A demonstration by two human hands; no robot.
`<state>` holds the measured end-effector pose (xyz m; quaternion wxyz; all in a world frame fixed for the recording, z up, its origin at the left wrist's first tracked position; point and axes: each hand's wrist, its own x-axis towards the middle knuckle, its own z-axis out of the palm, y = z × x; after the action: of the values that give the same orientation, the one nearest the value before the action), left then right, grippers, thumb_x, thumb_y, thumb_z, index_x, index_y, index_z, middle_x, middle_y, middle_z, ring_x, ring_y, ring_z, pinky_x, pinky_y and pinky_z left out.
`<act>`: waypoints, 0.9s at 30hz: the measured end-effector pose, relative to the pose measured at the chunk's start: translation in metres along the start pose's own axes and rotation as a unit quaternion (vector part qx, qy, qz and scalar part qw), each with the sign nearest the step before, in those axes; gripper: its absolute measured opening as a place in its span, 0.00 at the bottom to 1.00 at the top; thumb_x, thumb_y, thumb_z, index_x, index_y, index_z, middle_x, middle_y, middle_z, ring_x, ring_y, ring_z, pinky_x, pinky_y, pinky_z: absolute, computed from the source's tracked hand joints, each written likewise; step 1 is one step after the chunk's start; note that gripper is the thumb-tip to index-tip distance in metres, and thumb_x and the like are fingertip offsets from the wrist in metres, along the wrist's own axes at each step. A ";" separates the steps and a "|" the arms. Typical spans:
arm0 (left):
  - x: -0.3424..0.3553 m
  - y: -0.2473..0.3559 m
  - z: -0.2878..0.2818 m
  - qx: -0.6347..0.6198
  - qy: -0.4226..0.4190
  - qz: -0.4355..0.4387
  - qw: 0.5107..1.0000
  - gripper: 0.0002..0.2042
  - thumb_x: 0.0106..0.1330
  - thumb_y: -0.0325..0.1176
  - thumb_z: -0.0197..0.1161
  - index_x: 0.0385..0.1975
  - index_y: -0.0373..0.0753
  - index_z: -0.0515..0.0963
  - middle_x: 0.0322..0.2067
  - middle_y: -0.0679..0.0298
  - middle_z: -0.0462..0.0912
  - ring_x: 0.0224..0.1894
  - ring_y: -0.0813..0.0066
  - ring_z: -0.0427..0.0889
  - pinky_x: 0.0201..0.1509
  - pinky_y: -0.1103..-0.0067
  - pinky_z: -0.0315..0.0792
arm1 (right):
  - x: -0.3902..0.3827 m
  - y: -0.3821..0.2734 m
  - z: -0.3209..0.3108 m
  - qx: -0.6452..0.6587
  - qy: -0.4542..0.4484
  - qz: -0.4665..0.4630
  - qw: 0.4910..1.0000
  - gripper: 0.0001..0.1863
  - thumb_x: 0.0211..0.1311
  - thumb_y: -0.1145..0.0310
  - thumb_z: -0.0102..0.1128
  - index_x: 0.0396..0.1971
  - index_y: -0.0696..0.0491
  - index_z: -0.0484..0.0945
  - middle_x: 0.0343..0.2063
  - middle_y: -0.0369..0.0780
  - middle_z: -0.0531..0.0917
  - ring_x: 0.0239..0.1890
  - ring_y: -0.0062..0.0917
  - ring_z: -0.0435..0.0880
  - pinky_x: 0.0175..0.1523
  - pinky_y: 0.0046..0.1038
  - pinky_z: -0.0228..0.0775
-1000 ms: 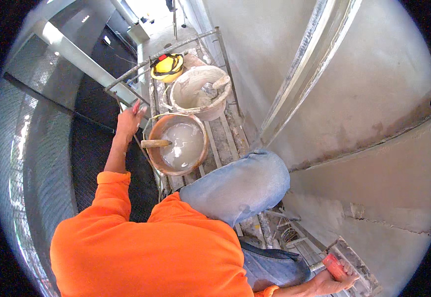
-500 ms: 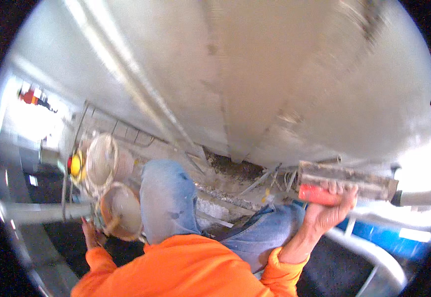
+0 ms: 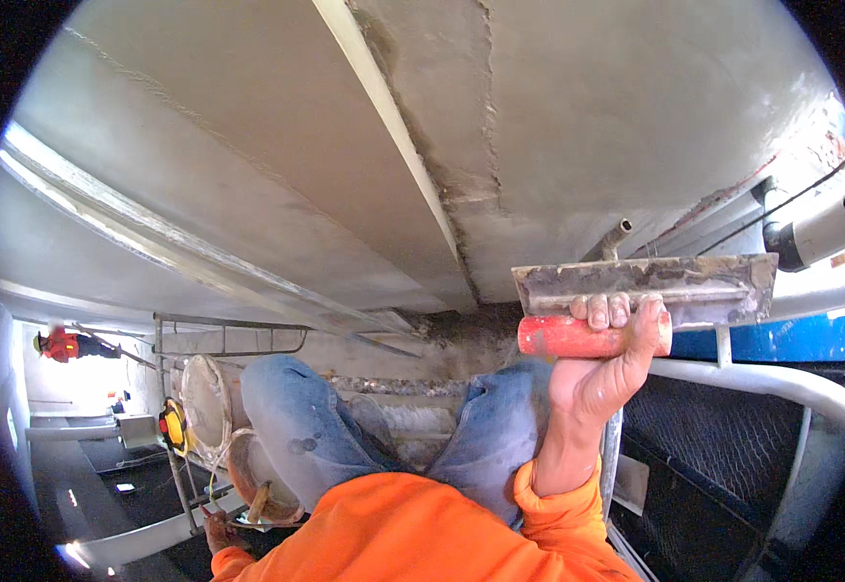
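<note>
My right hand [image 3: 605,359] is wrapped round the red handle of a plastering trowel [image 3: 650,283]. Its long metal blade is smeared with grey plaster and lies in front of the wall's lower part. At the lower left, my left hand [image 3: 221,529] is beside a tilted-looking bucket [image 3: 248,456]. A stick-like brown handle [image 3: 263,502] leans inside that bucket. Most of the left fingers are small or hidden, so I cannot make out what they grip. The large grey plastered wall [image 3: 345,184] fills the view ahead, with a pale straight strip [image 3: 390,112] running down it.
A second pale bucket [image 3: 207,403] stands farther left, next to a yellow and black round thing [image 3: 174,427]. Metal scaffold rails [image 3: 228,321] run at the left and a white curved rail [image 3: 762,376] at the right. A co-worker in red [image 3: 59,345] is far left.
The view has swung, and the wall, buckets and rails shift across it. My right hand still grips the trowel, now higher and slightly farther left in the picture. My left hand appears lower.
</note>
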<state>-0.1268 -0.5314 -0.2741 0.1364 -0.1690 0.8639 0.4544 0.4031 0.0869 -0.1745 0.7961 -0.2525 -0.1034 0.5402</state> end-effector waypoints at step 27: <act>-0.083 -0.014 0.030 -0.103 -0.031 0.160 0.981 0.34 0.75 0.41 0.57 0.76 0.47 0.48 0.51 0.53 0.77 0.49 0.58 0.78 0.48 0.60 0.76 | -0.007 0.017 0.005 -0.136 -0.010 -0.076 0.988 0.14 0.76 0.59 0.57 0.31 0.51 0.70 0.21 0.35 0.74 0.21 0.24 0.72 0.30 0.30 0.72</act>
<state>-0.0431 -0.4996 -0.2689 0.0709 -0.0278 0.8237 0.5619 0.3845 0.0871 -0.1781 0.7921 -0.3443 -0.2027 0.4615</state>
